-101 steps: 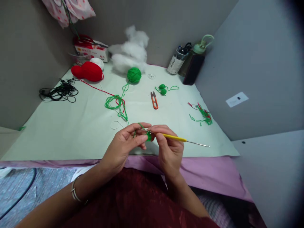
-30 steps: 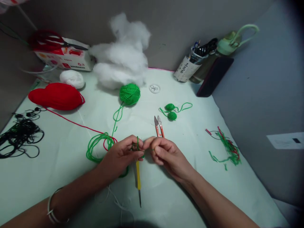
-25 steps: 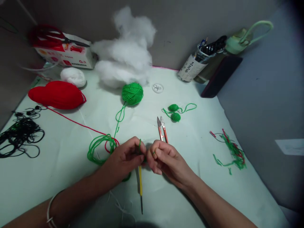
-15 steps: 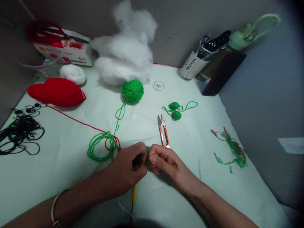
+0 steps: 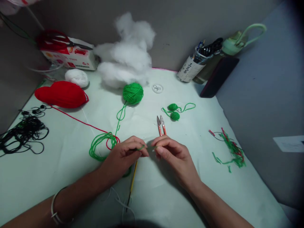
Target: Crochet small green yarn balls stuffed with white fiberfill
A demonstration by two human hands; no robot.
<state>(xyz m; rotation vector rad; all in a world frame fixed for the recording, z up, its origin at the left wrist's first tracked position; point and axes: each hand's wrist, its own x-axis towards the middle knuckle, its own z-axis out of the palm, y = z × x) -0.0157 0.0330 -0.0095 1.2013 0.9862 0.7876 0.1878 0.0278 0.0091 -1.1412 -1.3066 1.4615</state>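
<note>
My left hand (image 5: 129, 152) is closed in a pinch, with green yarn (image 5: 141, 148) running over its fingers. Facing it across a small gap, my right hand (image 5: 177, 155) pinches what looks like the thin end of the same yarn. Below my left hand a yellow-handled crochet hook (image 5: 133, 180) slants down to a dark tip; its upper end is hidden, and whether the hand holds it I cannot tell. A loose coil of green yarn (image 5: 96, 147) lies left of that hand. Just beyond my right hand are orange-handled thread snips (image 5: 161, 126), blades apart, handles partly covered.
Farther back stand a green yarn ball (image 5: 133, 93), white stuffing (image 5: 125, 60), red yarn (image 5: 63, 94) and white yarn (image 5: 77, 78). Two small green crocheted pieces (image 5: 175, 116) lie past the snips. Black yarn (image 5: 28, 133) is at left, yarn scraps (image 5: 234, 152) at right, a pen cup (image 5: 192, 68) behind.
My hands have moved slightly apart, and their fingers have straightened some. The hook shows more of its length below my left hand. The whole view has shifted a little.
</note>
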